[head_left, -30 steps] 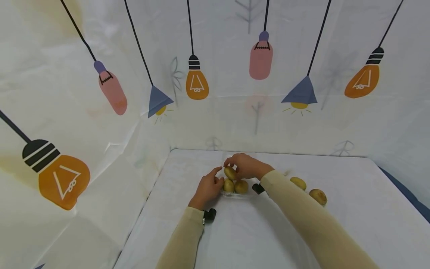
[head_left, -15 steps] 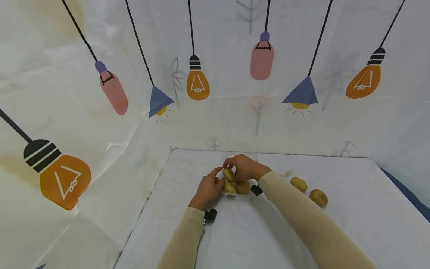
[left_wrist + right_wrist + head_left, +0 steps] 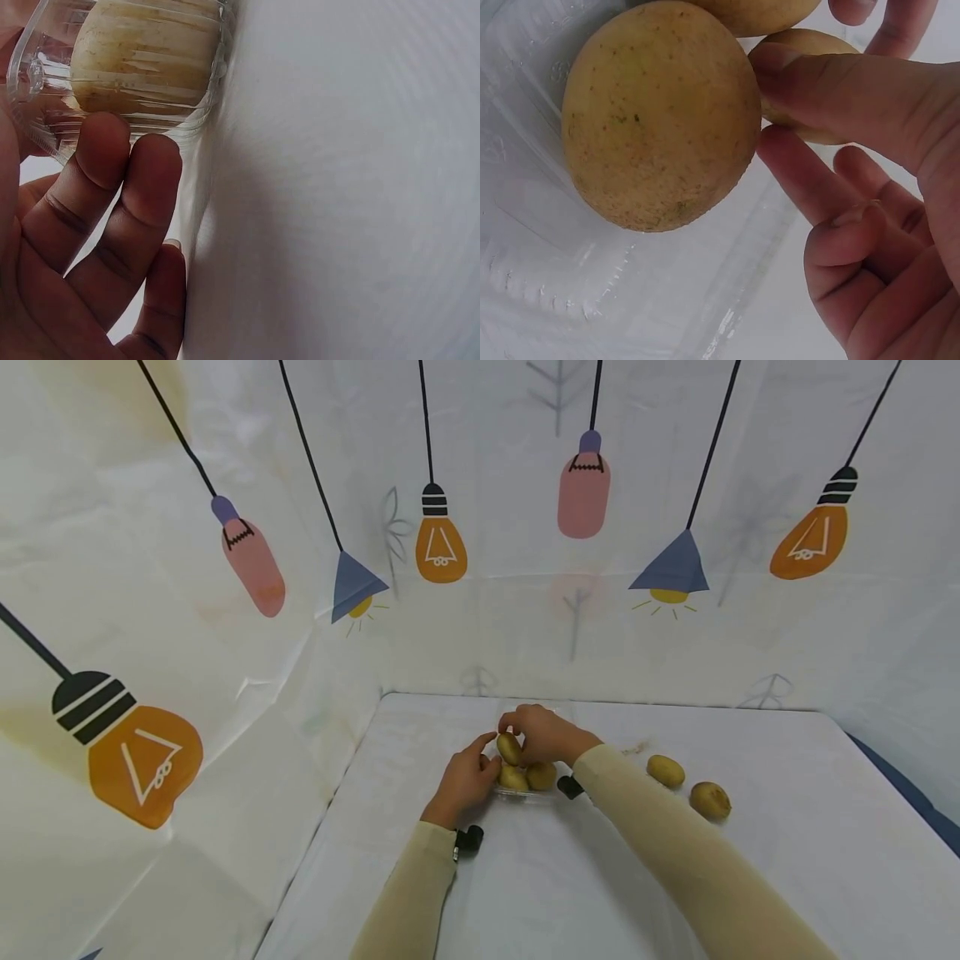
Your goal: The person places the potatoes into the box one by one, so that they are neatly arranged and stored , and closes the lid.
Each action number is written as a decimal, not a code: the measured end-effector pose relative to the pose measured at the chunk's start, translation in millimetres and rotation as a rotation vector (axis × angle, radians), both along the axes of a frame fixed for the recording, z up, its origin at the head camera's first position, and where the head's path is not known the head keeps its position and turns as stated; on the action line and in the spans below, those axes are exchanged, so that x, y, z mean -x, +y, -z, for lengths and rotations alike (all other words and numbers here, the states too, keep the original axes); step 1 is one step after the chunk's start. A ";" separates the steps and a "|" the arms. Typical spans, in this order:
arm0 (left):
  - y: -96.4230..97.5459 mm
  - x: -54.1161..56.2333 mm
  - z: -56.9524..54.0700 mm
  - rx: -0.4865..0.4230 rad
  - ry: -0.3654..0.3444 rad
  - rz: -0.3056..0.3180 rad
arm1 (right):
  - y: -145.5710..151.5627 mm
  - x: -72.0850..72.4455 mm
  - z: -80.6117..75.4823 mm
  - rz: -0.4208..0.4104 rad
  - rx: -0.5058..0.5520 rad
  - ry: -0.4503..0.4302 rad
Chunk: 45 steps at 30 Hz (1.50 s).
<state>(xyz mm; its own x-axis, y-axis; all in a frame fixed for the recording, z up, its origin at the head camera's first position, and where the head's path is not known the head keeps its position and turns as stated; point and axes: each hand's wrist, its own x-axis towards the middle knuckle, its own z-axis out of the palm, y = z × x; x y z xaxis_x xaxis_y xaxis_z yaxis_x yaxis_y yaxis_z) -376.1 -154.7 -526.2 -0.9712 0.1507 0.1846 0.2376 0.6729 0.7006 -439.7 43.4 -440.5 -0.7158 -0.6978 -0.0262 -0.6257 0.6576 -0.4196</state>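
Note:
My right hand (image 3: 546,735) pinches a small yellow potato (image 3: 508,748) between thumb and fingers, above the clear plastic container (image 3: 523,796). Under it, a left potato (image 3: 513,778) and a right potato (image 3: 541,776) sit in the container. The right wrist view shows a big speckled potato (image 3: 660,120) close up, with the pinched potato (image 3: 810,45) behind it at the thumb. At the container's left side, my left hand (image 3: 463,781) holds the wall. In the left wrist view, two of its fingertips (image 3: 150,172) press the ribbed outside, a potato (image 3: 146,56) visible through the plastic.
Two more potatoes lie on the white-covered table (image 3: 465,910) to the right: a nearer potato (image 3: 710,800) and a farther potato (image 3: 666,771). A white sheet wall (image 3: 510,635) printed with lamps rises behind the table and along its left side.
My right hand has shifted slightly left, and the pinched potato has moved left and turned more upright. Below it, the left potato in the container has tilted. My left hand stays in place.

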 end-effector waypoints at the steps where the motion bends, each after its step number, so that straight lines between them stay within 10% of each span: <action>1: 0.0 0.3 0.0 0.000 -0.001 0.001 | 0.0 0.0 0.2 0.003 -0.005 0.006; 45: -0.6 -2.1 1.7 -0.013 0.015 0.029 | 18.2 1.8 1.0 0.046 0.078 -0.159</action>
